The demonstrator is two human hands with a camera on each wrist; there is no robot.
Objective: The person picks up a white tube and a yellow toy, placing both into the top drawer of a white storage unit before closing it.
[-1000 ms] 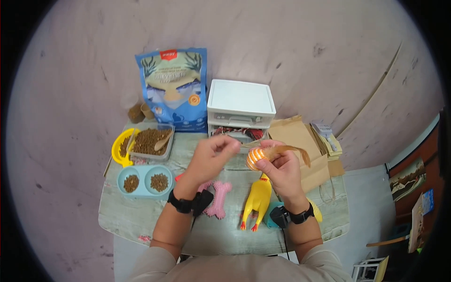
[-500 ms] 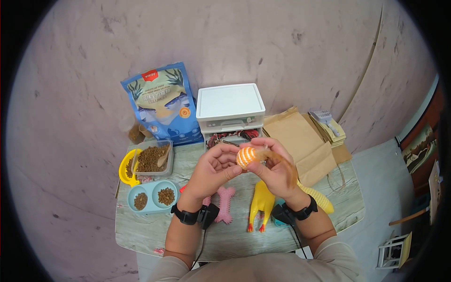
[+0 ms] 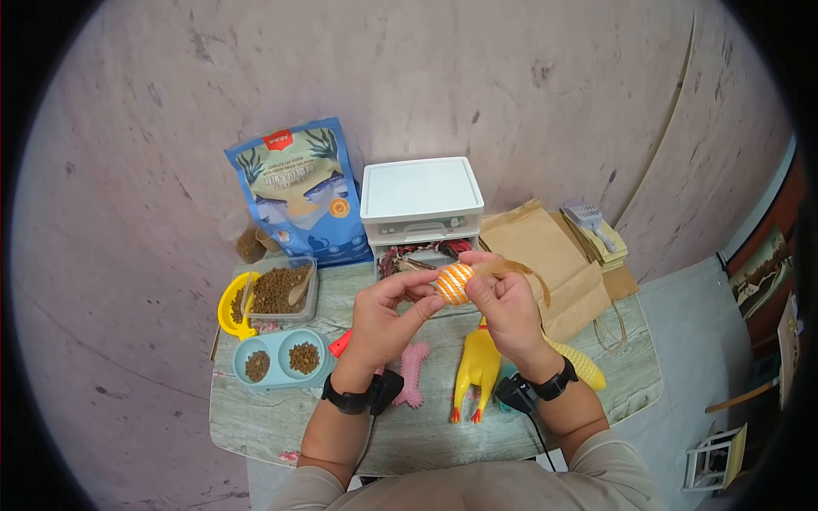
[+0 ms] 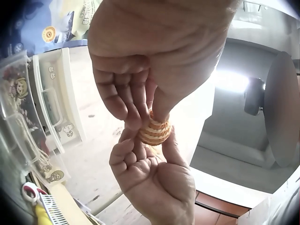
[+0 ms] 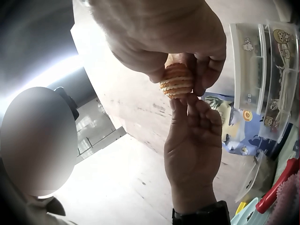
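Note:
An orange-and-white striped ball (image 3: pixel 455 283) with a brown feather tail (image 3: pixel 520 271) is held above the table, between both hands. My right hand (image 3: pixel 511 317) grips it from the right, thumb on the near side and fingers behind, and the feathers stick out past that hand. From the left, my left hand (image 3: pixel 385 317) pinches the ball's end with thumb and forefinger tips. In the left wrist view the ball (image 4: pixel 155 131) shows between the two sets of fingertips. The right wrist view shows the left hand's other fingers (image 5: pixel 206 115) loosely bent.
Behind stand a blue pet food bag (image 3: pixel 300 196) and a white drawer unit (image 3: pixel 422 189). At left are a kibble box (image 3: pixel 313 285), yellow bowl (image 3: pixel 228 311) and blue double bowl (image 3: pixel 277 375). Nearer lie a pink bone toy (image 3: pixel 411 375) and rubber chicken (image 3: pixel 477 366); paper bags (image 3: pixel 545 272) lie right.
My left hand, apart from the ball a second ago, has come in to its left side. The ball has turned a little, its stripes now slanting. The head view has shifted.

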